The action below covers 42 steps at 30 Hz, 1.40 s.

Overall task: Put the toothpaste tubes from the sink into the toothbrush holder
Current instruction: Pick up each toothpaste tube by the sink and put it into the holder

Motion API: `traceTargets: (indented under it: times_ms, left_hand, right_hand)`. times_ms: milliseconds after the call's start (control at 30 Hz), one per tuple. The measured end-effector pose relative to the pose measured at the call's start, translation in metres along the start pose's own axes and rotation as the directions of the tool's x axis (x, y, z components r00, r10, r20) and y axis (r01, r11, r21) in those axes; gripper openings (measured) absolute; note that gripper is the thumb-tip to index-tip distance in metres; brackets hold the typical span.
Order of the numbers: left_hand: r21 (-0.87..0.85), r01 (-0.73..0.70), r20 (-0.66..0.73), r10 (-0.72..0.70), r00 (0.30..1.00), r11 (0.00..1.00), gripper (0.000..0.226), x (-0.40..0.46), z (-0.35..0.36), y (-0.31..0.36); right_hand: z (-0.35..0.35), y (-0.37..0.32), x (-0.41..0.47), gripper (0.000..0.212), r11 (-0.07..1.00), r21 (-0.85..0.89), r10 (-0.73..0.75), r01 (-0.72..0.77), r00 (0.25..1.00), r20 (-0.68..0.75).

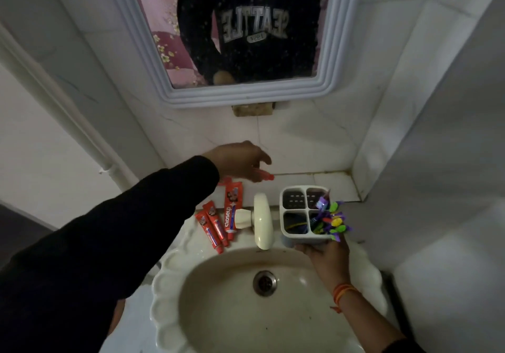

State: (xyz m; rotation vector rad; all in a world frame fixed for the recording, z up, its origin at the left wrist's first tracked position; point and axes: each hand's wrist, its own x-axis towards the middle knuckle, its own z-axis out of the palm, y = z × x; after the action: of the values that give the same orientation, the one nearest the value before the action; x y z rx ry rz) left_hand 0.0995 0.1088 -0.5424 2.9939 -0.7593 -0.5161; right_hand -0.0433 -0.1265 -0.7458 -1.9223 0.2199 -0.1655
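Note:
My left hand (240,161) hangs above the sink's back ledge, closed on a red toothpaste tube (263,176) whose cap points right. Below it, three more red toothpaste tubes (216,223) lie side by side on the ledge left of the tap. My right hand (328,255) grips the base of the white four-compartment toothbrush holder (304,212), which stands at the sink's right rim. Colourful toothbrushes (332,218) fill its front right compartment; the other compartments look dark.
A cream tap (262,220) stands between the tubes and the holder, over the white scalloped sink (175,333) with its drain (264,282). A framed mirror (323,84) hangs on the tiled wall above. A tiled side wall closes in at the right.

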Motion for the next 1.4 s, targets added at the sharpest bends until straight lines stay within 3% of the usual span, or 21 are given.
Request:
traceTargets:
  times_ms: [133, 300, 433, 733, 833, 900, 1000, 1133, 1300, 1400]
  left_hand:
    - [0.061, -0.070, -0.050, 0.073, 0.996, 0.996, 0.035, 0.006, -0.033, 0.050]
    - [0.104, -0.142, 0.037, 0.139, 0.990, 0.984, 0.028, 0.027, -0.029, 0.097]
    - [0.077, -0.151, -0.043, 0.155, 0.987, 0.986, 0.020, 0.039, -0.013, 0.117]
    - [-0.232, -0.131, -0.063, 0.119, 0.991, 0.964, 0.021, 0.041, 0.001, 0.113]
    - [-0.443, -0.069, -0.088, 0.033, 0.996, 0.894, 0.015, 0.033, -0.005, 0.087]
    - [-0.492, 0.010, -0.115, -0.077, 0.990, 0.870, 0.014, 0.026, -0.005, 0.060]
    - [-0.486, 0.226, -0.063, -0.292, 0.954, 0.844, 0.021, 0.019, 0.009, 0.012]
    - [-0.369, 0.524, 0.129, -0.516, 0.847, 0.768, 0.028, 0.017, 0.052, -0.039]
    - [-0.337, 0.606, 0.226, -0.562, 0.795, 0.721, 0.049, 0.020, 0.097, -0.044]
    - [-0.354, 0.632, 0.266, -0.574, 0.775, 0.690, 0.047, 0.026, 0.113, -0.038]
  right_hand:
    - [-0.003, -0.003, -0.001, 0.075, 1.000, 0.012, 0.013, -0.013, 1.000, 0.010]
    - [-0.005, -0.007, -0.002, 0.083, 0.999, 0.043, 0.020, -0.021, 0.999, 0.027]
    - [-0.005, -0.006, -0.003, 0.080, 0.999, 0.039, 0.027, -0.028, 0.999, 0.031]
    - [-0.004, -0.004, -0.002, 0.079, 0.997, 0.066, 0.025, -0.026, 0.999, 0.026]
    - [-0.004, -0.001, -0.001, 0.080, 0.996, 0.082, 0.034, -0.037, 0.999, 0.037]
    - [-0.003, 0.000, 0.000, 0.084, 0.995, 0.094, 0.034, -0.037, 0.999, 0.025]
    - [-0.002, 0.004, 0.001, 0.085, 0.994, 0.102, 0.030, -0.031, 0.999, 0.014]
    - [0.000, 0.002, 0.000, 0.076, 0.996, 0.083, 0.037, -0.039, 0.999, 0.023]
    - [0.002, -0.002, 0.001, 0.067, 0.991, 0.132, 0.014, -0.016, 1.000, 0.017]
    - [0.002, -0.001, 0.001, 0.063, 0.991, 0.136, 0.018, -0.022, 0.999, 0.028]
